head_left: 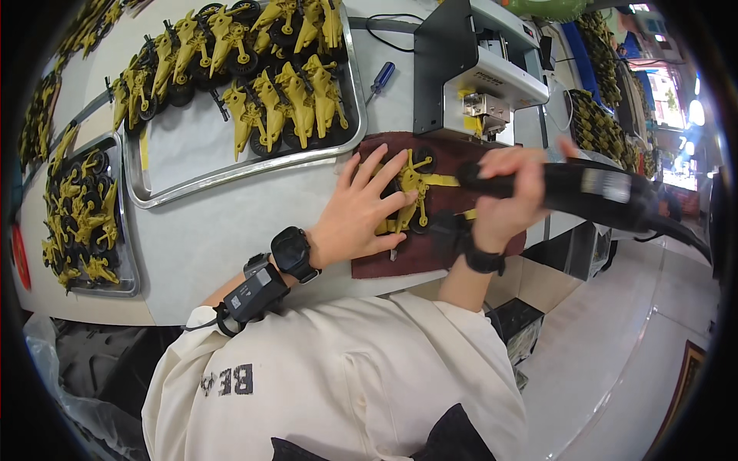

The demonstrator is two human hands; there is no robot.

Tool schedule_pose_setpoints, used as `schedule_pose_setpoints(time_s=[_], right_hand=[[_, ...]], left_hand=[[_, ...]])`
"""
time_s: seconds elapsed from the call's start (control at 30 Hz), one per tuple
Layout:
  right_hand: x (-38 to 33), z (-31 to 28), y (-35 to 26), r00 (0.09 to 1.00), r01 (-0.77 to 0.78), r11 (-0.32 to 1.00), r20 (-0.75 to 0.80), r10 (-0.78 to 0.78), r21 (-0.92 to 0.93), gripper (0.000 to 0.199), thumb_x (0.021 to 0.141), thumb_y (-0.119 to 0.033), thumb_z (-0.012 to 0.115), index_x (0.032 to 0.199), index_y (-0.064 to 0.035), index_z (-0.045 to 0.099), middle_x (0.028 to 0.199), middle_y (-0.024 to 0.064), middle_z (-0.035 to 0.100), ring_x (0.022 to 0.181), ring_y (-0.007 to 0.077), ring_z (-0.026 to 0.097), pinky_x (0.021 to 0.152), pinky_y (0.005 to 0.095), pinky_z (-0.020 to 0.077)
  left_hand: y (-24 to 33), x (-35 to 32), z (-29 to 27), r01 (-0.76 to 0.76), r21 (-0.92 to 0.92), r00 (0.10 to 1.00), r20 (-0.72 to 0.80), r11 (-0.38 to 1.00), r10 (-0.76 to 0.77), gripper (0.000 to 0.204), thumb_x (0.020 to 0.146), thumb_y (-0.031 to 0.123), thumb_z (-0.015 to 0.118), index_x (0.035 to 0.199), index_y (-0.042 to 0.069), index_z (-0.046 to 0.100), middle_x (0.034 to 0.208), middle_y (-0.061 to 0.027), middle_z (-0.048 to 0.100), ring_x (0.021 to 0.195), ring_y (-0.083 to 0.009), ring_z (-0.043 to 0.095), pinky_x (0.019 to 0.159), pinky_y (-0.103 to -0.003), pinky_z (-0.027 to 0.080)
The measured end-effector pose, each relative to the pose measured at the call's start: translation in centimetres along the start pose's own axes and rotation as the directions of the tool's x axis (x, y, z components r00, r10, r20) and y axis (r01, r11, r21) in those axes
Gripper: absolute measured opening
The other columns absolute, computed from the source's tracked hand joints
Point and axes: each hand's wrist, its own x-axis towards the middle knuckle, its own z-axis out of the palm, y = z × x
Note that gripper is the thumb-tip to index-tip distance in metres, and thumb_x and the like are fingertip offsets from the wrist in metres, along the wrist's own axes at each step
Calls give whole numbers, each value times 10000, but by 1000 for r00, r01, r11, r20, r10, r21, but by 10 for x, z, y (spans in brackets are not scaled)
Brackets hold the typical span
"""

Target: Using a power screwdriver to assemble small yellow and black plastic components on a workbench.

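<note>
A yellow toy motorcycle (413, 184) is being steadied on a maroon mat (384, 265) by the left hand (357, 215), whose fingers are being kept spread and flat, the tips being laid against the toy from its left side rather than closed round it; its long axis appears to be running away from the wearer's body, leaning a little; a black corded tool (569, 192) is being gripped by the right hand (503, 192) and is being held roughly crosswise to the toy, its blunt end being pointed left; the toy is thus being flanked by both hands, the left being nearer and touching; whether the tool's end is being brought into contact cannot be told through the blur; the mat is being supported by a pale worktable (207, 238); just beyond it a grey-and-black bench machine (492, 77) is being kept, with a blue-handled screwdriver (380, 78) lying to its left; more such toys are being held in a large metal tray (238, 180) and a smaller tray (131, 230) at left; pale floor (607, 361) is being shown at lower right.
</note>
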Motion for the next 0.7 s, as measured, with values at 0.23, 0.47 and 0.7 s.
schedule_pose_setpoints(time_s=[0.23,0.47,0.7], right_hand=[[64,7,0,970,199,971,-117,-215,-129,472,813,-28,558,1240,-39,357,587,57,500,498,153,501,507,284,446],[24,2,-17,999,-26,993,25,23,111,531,786,-74,567,1228,16,286,598,72,487,464,164,484,480,311,443],[-22,14,-18,993,-46,985,119,26,164,633,767,-56,548,1264,17,162,637,108,525,492,198,514,532,346,475]], left_hand=[[0,0,0,-23,7,1000,4,1000,23,561,643,314,750,1140,151,549,1457,-149,260,1341,-380,211,1058,-546,148],[-3,-2,4,-22,29,1000,-2,999,22,604,645,348,741,1179,160,531,1447,-130,287,1338,-362,230,1054,-563,146],[0,-3,2,-19,64,1000,5,998,18,624,612,318,730,1184,163,535,1434,-126,305,1318,-371,253,1050,-566,160]])
